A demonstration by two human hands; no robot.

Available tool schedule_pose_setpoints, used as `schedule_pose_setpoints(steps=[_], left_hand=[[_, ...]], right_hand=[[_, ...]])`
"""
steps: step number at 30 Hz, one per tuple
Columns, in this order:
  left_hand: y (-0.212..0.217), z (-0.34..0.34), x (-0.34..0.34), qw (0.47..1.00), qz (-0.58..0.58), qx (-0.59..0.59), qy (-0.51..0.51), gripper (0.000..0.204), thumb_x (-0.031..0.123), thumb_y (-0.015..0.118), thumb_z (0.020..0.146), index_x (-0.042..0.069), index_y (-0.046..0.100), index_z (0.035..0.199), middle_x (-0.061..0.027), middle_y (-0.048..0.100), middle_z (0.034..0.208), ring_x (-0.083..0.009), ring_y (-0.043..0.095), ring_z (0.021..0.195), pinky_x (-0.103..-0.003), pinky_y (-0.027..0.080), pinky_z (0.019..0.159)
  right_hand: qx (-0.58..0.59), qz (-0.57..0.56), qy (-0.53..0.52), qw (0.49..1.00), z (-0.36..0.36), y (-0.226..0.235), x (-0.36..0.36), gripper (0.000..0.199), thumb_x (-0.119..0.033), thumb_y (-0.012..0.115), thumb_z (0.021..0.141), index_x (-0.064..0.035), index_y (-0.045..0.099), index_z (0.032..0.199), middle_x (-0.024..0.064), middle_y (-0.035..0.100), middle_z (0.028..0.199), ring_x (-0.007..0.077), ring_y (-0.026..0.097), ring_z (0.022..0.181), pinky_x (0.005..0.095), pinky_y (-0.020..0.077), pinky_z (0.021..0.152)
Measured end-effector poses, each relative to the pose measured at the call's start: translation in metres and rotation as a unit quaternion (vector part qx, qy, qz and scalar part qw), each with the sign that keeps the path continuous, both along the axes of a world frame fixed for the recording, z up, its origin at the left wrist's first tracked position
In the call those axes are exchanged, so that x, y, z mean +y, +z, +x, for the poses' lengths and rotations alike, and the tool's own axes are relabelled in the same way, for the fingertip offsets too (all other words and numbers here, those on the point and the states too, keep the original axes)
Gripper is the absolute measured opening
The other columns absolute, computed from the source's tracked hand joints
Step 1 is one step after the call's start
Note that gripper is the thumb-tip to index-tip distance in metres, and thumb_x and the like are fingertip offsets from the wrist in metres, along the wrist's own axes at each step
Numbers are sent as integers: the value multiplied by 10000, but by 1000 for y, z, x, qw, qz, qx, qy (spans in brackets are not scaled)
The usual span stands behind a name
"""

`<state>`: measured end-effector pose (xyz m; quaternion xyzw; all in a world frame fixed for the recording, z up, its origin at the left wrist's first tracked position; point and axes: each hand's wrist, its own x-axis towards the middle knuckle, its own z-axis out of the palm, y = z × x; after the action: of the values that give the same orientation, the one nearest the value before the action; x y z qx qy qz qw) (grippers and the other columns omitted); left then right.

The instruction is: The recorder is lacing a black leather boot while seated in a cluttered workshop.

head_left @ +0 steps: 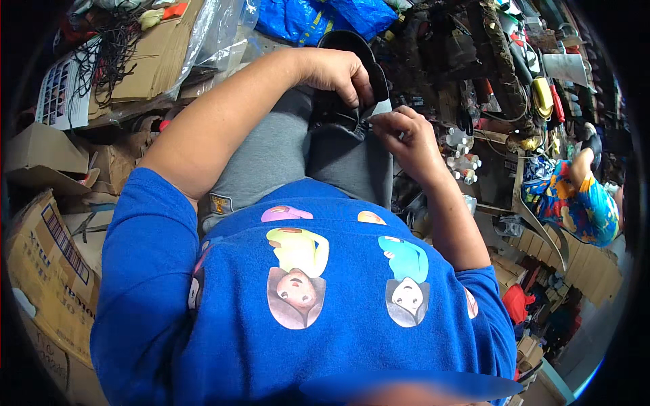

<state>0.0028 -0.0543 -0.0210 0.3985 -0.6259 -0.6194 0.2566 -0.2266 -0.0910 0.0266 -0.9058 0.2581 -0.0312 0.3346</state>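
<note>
A black shoe (pixel 376 76) rests on my lap, between the knees of my grey trousers (pixel 274 139). My left hand (pixel 342 73) reaches over it from the left, its thumb and fingers bent down and closed on the shoe's edge. Close by on the right, my right hand (pixel 406 135) pinches thumb and forefinger together at the laced part. Whatever sits in that pinch is too small to make out. Dark laces (pixel 349 120) show below the left fingertips, and a pale grey patch (pixel 381 108) lies between the hands.
Cardboard sheets (pixel 152 68) and tangled black cords (pixel 108 74) lie at the far left, near a blue plastic bag (pixel 318 20). Cardboard boxes (pixel 54 250) crowd my left side. Small bottles (pixel 464 159) and tools stand at right, where another person (pixel 575 203) sits.
</note>
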Motion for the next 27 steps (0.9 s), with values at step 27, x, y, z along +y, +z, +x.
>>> schedule_pose_setpoints(steps=[27], left_hand=[[9,13,43,927,-245,-163,234,296,-17,478,734,28,627,986,-100,538,1005,-237,521,987,-312,425,865]], right_hand=[[-53,69,3,996,-4,-9,-8,207,-34,688,748,-121,720,933,36,523,751,166,544,686,280,448,614]])
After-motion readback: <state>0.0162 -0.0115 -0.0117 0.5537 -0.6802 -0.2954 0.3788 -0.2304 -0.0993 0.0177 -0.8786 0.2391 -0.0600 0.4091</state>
